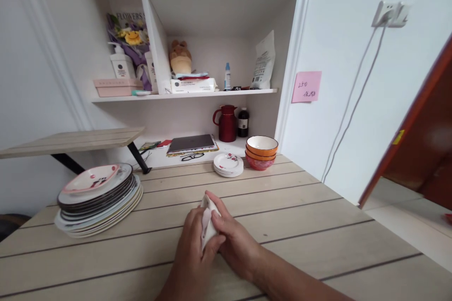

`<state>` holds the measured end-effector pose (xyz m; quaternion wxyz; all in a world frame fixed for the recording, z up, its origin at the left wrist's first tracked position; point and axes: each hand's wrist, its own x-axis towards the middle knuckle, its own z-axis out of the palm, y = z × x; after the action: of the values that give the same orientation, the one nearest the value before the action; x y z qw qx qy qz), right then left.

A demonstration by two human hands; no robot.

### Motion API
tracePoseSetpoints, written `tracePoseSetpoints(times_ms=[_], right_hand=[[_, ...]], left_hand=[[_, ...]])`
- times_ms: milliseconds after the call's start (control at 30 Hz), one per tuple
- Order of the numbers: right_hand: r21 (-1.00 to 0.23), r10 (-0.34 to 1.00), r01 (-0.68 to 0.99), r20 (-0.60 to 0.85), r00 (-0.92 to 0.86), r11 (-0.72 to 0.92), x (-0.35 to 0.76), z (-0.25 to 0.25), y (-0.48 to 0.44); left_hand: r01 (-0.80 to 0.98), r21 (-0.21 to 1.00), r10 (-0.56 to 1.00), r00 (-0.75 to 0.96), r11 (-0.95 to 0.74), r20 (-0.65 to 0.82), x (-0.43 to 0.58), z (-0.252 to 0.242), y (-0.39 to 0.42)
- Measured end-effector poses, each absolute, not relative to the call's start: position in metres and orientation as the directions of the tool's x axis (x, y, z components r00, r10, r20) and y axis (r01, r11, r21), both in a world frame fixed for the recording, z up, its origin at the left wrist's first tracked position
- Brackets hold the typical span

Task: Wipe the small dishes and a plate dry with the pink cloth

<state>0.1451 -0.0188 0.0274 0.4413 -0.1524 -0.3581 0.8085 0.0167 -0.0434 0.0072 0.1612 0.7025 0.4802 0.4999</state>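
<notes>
Both my hands meet over the middle of the wooden table [318, 225]. Between them is a small white dish [207, 224] with a red pattern, held on edge. My left hand [192, 256] wraps its fingers round the dish from the left. My right hand [233, 237] presses on it from the right, fingers closed over its rim. Most of the dish is hidden by my fingers.
A tall stack of large plates [97, 197] stands at the table's left. Small white saucers [228, 163] and stacked orange bowls [262, 151] sit at the back. Behind are a red jug [226, 123], a dark bottle [243, 122], a laptop [190, 143], glasses [192, 156] and shelves.
</notes>
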Motion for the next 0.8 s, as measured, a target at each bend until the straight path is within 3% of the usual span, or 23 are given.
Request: tracePoseSetpoints(times_ms=[200, 400, 533, 667, 800], right_hand=[[-0.694, 0.825, -0.617, 0.059, -0.563, -0.371, 0.146, 0.024, -0.017], [-0.588, 0.827, -0.661, -0.023, -0.562, -0.465, 0.142, 0.024, -0.014], [-0.562, 0.806, -0.636, -0.098, -0.584, -0.529, 0.144, 0.026, -0.009], [-0.587, 0.788, -0.58, -0.175, -0.59, -0.565, 0.15, 0.03, -0.004], [-0.645, 0.737, -0.521, -0.099, -0.668, -0.559, 0.152, 0.034, -0.007]], left_hand=[[0.659, 0.541, 0.775, 0.103, -0.523, 0.624, 0.012, 0.002, -0.041], [0.731, 0.254, 0.609, 0.269, -0.633, 0.746, 0.013, 0.004, -0.043], [0.75, 0.121, 0.57, 0.376, -0.65, 0.731, 0.022, 0.01, -0.045], [0.738, 0.136, 0.564, 0.369, -0.661, 0.739, 0.029, 0.009, -0.047], [0.68, 0.323, 0.594, 0.205, -0.658, 0.778, 0.027, 0.005, -0.049]])
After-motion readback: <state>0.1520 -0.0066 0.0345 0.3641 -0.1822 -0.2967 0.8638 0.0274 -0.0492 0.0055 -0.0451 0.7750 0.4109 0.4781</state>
